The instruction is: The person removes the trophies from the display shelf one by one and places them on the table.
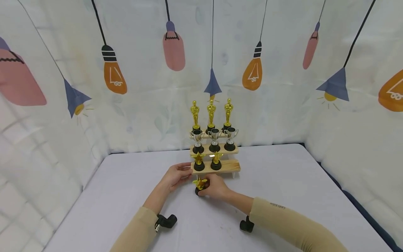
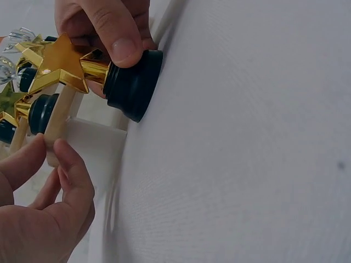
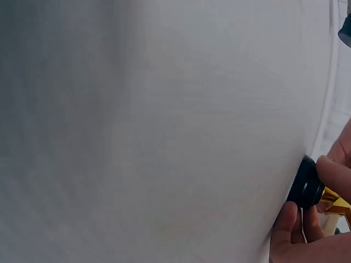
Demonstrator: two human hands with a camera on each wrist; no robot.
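A gold star trophy (image 1: 200, 183) on a round black base (image 2: 134, 85) is upright at the table surface, in front of a tiered wooden rack. My right hand (image 1: 215, 187) holds it by the base, with the thumb across the base's edge in the left wrist view. At the rack's left end, my left hand (image 1: 177, 175) pinches the lowest wooden shelf (image 1: 231, 166) between thumb and fingers. Two more star trophies (image 1: 216, 162) stand on that shelf, left and middle. In the right wrist view, the held trophy's black base (image 3: 307, 186) shows at the right edge among fingers.
Three silver cups (image 1: 214, 137) line the middle shelf, and three gold statuettes (image 1: 211, 115) stand on the top one. A white cloth covers the table (image 1: 132, 196). Behind the rack hangs a curtain (image 1: 141, 115) printed with lamps.
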